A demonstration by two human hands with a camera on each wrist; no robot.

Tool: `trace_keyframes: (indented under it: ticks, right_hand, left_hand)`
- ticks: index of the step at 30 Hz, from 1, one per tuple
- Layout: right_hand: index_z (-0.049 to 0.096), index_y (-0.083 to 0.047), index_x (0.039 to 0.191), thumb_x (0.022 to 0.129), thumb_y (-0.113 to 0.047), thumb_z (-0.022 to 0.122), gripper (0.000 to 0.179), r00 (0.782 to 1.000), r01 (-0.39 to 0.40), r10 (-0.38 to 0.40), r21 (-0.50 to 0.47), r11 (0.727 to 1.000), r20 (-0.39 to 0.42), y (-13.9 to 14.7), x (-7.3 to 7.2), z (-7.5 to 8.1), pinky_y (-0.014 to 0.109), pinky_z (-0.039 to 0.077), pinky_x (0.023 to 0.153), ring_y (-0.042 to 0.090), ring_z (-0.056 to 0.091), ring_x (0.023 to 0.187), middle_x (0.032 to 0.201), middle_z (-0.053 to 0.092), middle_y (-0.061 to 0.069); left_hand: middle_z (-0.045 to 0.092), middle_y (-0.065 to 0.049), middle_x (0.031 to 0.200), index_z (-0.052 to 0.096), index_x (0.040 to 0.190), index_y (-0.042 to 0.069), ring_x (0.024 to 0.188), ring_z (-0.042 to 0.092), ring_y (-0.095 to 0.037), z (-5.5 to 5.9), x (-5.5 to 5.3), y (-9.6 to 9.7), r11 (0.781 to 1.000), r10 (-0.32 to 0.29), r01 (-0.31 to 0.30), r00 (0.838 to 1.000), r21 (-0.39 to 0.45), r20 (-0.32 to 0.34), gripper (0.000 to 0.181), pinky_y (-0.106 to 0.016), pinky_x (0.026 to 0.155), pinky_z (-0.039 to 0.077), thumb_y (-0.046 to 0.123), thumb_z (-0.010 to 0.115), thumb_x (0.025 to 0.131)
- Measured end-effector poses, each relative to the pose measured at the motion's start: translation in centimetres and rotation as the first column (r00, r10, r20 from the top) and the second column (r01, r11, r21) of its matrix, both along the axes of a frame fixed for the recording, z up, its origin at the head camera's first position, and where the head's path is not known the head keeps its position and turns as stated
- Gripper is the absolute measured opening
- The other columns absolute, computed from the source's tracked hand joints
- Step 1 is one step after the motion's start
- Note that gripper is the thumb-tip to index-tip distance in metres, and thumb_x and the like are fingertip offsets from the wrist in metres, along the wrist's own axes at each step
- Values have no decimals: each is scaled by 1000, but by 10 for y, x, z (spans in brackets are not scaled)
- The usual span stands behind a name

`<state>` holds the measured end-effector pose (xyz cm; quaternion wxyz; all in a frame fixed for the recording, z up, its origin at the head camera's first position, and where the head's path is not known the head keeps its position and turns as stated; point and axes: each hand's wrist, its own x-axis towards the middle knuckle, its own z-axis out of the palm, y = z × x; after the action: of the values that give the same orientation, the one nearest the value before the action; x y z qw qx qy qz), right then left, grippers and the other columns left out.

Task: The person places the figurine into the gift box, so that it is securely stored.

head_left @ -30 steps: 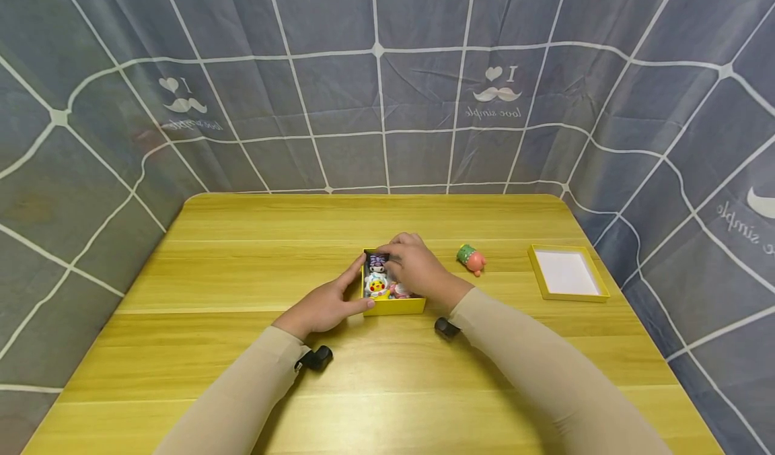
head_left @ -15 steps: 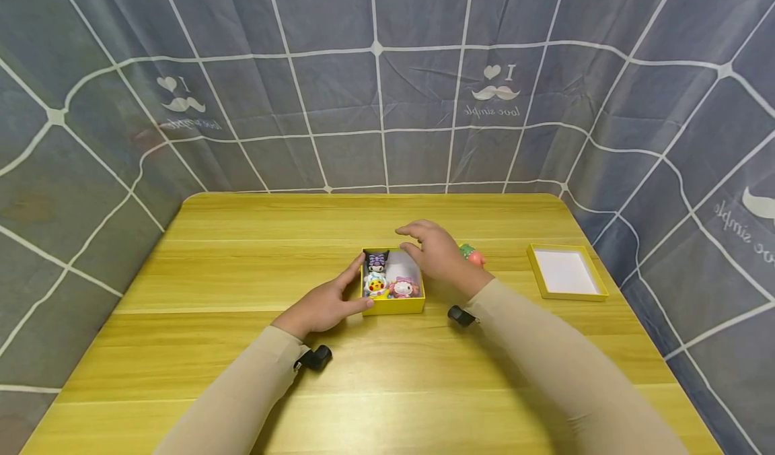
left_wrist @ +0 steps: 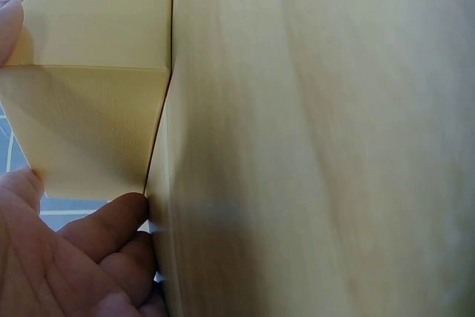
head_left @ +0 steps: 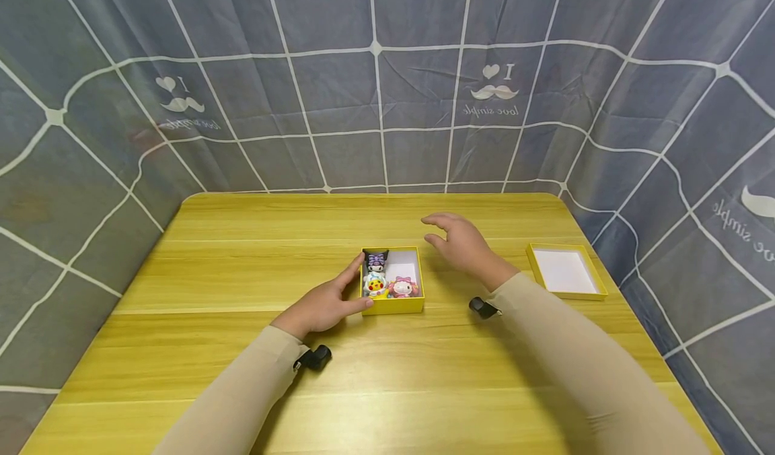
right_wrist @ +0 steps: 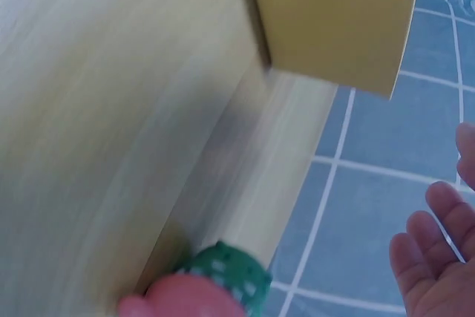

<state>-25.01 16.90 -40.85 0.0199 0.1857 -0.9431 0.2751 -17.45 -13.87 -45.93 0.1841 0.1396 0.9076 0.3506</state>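
A shallow yellow box (head_left: 392, 305) stands uncovered on the table. Inside are a black-and-purple figurine (head_left: 376, 261), a yellow-faced figurine in white (head_left: 375, 284) and a pink figurine (head_left: 403, 287); the back right part shows white floor. My left hand (head_left: 323, 305) holds the box's left side, thumb on the near wall, fingers along the left wall. My right hand (head_left: 465, 243) hovers right of the box, fingers loosely bent and holding nothing. A green-and-pink toy (right_wrist: 226, 276) lies below that hand in the right wrist view; the hand hides it in the head view.
A yellow box lid (head_left: 566, 272), white inside up, lies at the right of the wooden table (head_left: 242, 253). A grey checked curtain (head_left: 339, 91) hangs round the table's back and sides.
My right hand has come up out of the box and moved right, and now covers the green-and-pink toy in the head view. The left hand and box have stayed put.
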Motion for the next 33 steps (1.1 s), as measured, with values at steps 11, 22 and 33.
trace_keyframes:
  ticks: [11,22,33]
  right_hand:
    - [59,-11,150,107,-26,64,46,997,57,-60,45,997,55,30,-4,-6,57,37,123,38,45,150,159,52,14]
    - [58,-6,150,106,-22,64,47,993,78,-83,61,995,85,54,-4,-14,61,36,123,43,43,149,158,51,19]
    - [53,-4,154,107,-28,62,53,981,87,-99,82,993,166,72,0,-22,63,35,122,47,41,150,161,46,23]
  left_hand:
    - [20,-6,176,-1,165,54,158,31,-42,-2,-1,0,1000,-4,4,1000,15,1,98,-61,127,28,71,64,94]
    - [19,-5,176,-1,165,54,158,30,-41,-3,-1,0,1000,-5,5,1000,22,0,98,-60,127,27,70,65,94]
    - [20,-6,176,-1,165,55,158,31,-42,-3,0,0,1000,-6,6,1000,14,-2,98,-60,127,28,71,64,94]
